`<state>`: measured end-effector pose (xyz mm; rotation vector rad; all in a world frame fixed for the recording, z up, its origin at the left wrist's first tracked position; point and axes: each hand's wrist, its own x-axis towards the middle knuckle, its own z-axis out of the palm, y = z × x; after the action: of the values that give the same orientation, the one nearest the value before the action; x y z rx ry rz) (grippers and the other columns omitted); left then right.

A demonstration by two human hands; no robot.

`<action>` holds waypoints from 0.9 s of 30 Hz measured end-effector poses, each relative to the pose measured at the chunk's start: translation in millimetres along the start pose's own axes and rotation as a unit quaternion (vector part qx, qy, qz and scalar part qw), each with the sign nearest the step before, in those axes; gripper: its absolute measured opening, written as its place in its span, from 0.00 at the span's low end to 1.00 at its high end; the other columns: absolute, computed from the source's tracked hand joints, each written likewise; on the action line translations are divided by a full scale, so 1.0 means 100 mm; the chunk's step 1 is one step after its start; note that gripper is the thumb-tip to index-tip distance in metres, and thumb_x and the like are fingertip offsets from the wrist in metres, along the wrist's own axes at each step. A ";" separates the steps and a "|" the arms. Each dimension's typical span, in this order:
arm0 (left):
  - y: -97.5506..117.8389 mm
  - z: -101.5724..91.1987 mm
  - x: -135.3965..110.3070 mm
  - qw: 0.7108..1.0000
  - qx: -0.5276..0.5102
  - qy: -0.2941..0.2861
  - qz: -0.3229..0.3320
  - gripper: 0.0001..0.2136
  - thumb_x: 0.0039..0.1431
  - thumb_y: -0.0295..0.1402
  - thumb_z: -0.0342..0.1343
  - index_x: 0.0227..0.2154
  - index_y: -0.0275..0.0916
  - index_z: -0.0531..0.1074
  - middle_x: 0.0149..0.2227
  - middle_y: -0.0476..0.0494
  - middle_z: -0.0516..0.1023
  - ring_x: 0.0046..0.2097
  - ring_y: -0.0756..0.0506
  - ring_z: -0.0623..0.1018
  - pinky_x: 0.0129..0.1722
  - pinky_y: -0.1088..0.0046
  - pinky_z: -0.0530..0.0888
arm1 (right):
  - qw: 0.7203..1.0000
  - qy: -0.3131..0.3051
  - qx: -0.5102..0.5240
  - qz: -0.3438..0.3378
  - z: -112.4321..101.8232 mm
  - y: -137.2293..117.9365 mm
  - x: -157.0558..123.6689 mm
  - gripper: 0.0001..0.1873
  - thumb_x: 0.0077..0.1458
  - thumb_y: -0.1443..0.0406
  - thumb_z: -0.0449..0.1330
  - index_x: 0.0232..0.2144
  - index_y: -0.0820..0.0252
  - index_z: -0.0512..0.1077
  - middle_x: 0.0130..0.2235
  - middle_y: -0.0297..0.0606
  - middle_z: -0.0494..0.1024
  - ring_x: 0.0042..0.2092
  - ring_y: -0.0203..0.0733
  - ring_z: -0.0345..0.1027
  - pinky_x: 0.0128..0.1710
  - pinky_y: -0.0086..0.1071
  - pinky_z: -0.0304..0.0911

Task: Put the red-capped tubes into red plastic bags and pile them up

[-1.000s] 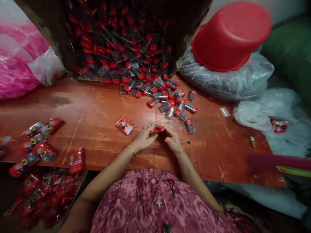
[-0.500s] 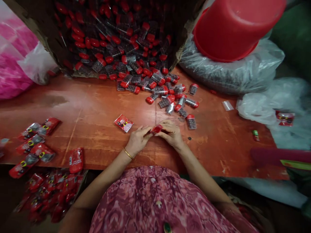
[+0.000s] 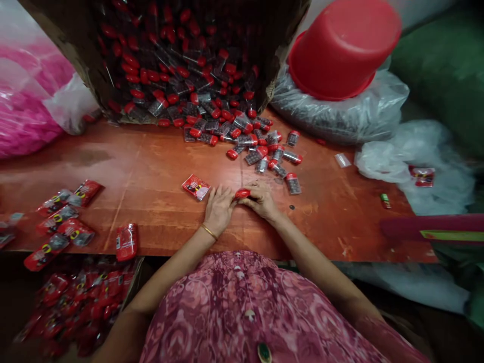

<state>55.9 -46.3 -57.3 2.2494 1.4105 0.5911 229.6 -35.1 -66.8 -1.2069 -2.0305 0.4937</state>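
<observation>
My left hand (image 3: 220, 210) and my right hand (image 3: 263, 201) meet low over the table's middle, closed from both sides on a small item with a rounded red end (image 3: 242, 193). It resembles the red-capped containers close by, but the fingers cover the rest of it. Just left of my left hand lies a flat red printed packet (image 3: 196, 187). Beyond my right hand are scattered clear containers with red caps and dark balls inside, the nearest being a single container (image 3: 293, 183).
An open carton (image 3: 85, 75) on its side spills red-capped containers. Filled red packets (image 3: 75, 232) lie at left, above a box of more packets (image 3: 83, 302). A red tub (image 3: 340, 50) rests upside down on a plastic bag (image 3: 378, 121). A pink-filled bag (image 3: 26, 116) stands at far left.
The item between my hands has turned, and its rounded red end now shows instead of a flatter, open-looking red shape. My left fingers have drawn in around it. The view has shifted slightly.
</observation>
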 end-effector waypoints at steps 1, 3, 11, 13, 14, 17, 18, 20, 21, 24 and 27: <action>0.00 -0.01 0.00 1.000 0.005 0.002 -0.001 0.13 0.59 0.31 0.48 0.43 0.35 0.72 0.51 0.34 0.73 0.59 0.36 0.65 0.58 0.48 0.59 | 1.000 -0.003 -0.007 -0.003 0.00 0.00 0.01 0.16 0.56 0.52 0.55 0.31 0.53 0.78 0.32 0.37 0.79 0.36 0.41 0.65 0.40 0.38 0.56; 0.02 -0.04 0.00 1.000 0.011 0.004 -0.001 0.13 0.59 0.31 0.48 0.42 0.36 0.73 0.52 0.34 0.72 0.59 0.36 0.65 0.57 0.47 0.59 | 1.000 -0.012 -0.019 -0.005 0.00 0.01 0.01 0.16 0.55 0.52 0.55 0.30 0.54 0.77 0.33 0.37 0.78 0.36 0.41 0.65 0.40 0.38 0.56; 0.11 -0.22 0.05 0.995 -0.097 -0.015 0.005 0.19 0.54 0.32 0.52 0.50 0.37 0.68 0.50 0.37 0.75 0.52 0.39 0.73 0.53 0.58 0.67 | 0.998 -0.032 -0.048 0.005 -0.01 -0.05 0.03 0.15 0.55 0.53 0.56 0.32 0.55 0.76 0.36 0.39 0.77 0.40 0.42 0.66 0.44 0.40 0.57; 0.14 -0.26 0.10 0.988 -0.153 -0.025 0.019 0.16 0.57 0.34 0.49 0.48 0.39 0.70 0.45 0.41 0.78 0.45 0.44 0.77 0.45 0.67 0.72 | 0.999 -0.020 -0.051 0.002 -0.02 -0.09 0.01 0.16 0.54 0.52 0.56 0.35 0.56 0.75 0.38 0.40 0.76 0.43 0.43 0.66 0.46 0.41 0.58; 0.16 -0.28 0.12 0.985 -0.166 -0.031 0.021 0.15 0.58 0.35 0.48 0.46 0.40 0.72 0.43 0.42 0.79 0.42 0.45 0.78 0.42 0.70 0.73 | 0.998 -0.003 -0.057 0.003 -0.04 -0.09 -0.02 0.17 0.53 0.52 0.57 0.37 0.57 0.74 0.40 0.41 0.76 0.44 0.44 0.66 0.47 0.41 0.58; 0.12 -0.48 0.14 0.985 -0.174 -0.005 -0.006 0.14 0.57 0.39 0.50 0.42 0.40 0.74 0.39 0.44 0.80 0.38 0.46 0.78 0.39 0.73 0.72 | 0.984 0.105 -0.133 0.062 -0.17 0.00 -0.14 0.18 0.53 0.54 0.56 0.42 0.57 0.71 0.45 0.44 0.74 0.48 0.47 0.64 0.50 0.44 0.57; 0.07 -0.59 0.14 0.983 -0.177 0.020 -0.029 0.15 0.55 0.40 0.51 0.41 0.40 0.74 0.38 0.44 0.80 0.37 0.46 0.78 0.38 0.73 0.72 | 0.966 0.152 -0.177 0.107 -0.24 0.06 -0.19 0.19 0.54 0.55 0.55 0.44 0.59 0.70 0.47 0.46 0.72 0.49 0.48 0.64 0.51 0.45 0.56; -0.11 -0.85 0.10 0.974 -0.176 0.090 -0.111 0.16 0.53 0.42 0.52 0.38 0.39 0.75 0.35 0.46 0.80 0.35 0.46 0.77 0.36 0.73 0.72 | 0.911 0.222 -0.266 0.222 -0.40 0.21 -0.27 0.22 0.55 0.56 0.53 0.47 0.64 0.68 0.49 0.52 0.70 0.50 0.53 0.62 0.49 0.49 0.56; -0.22 -0.99 0.07 0.963 -0.161 0.141 -0.164 0.15 0.52 0.43 0.52 0.36 0.39 0.75 0.32 0.48 0.80 0.34 0.46 0.77 0.35 0.72 0.72 | 0.884 0.232 -0.298 0.276 -0.47 0.29 -0.31 0.24 0.55 0.56 0.53 0.48 0.67 0.67 0.49 0.56 0.69 0.49 0.56 0.61 0.47 0.50 0.56; -0.60 -1.34 -0.09 0.911 -0.008 0.234 -0.339 0.10 0.45 0.42 0.56 0.20 0.41 0.72 0.14 0.55 0.71 0.27 0.45 0.75 0.32 0.67 0.72 | 0.855 0.185 -0.331 0.353 -0.60 0.45 -0.38 0.22 0.54 0.56 0.53 0.44 0.69 0.69 0.46 0.57 0.71 0.45 0.57 0.61 0.43 0.49 0.56; -0.86 -1.51 -0.27 0.846 0.137 0.209 -0.471 0.13 0.44 0.42 0.54 0.14 0.41 0.64 0.13 0.53 0.67 0.33 0.36 0.76 0.35 0.55 0.71 | 0.863 0.151 -0.334 0.347 -0.55 0.43 -0.42 0.21 0.54 0.57 0.53 0.44 0.67 0.69 0.45 0.55 0.71 0.44 0.55 0.61 0.42 0.47 0.57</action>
<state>-101.0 -18.1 15.6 1.3008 2.6709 0.5460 309.3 -51.9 -72.8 -2.2983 -1.4692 -0.1259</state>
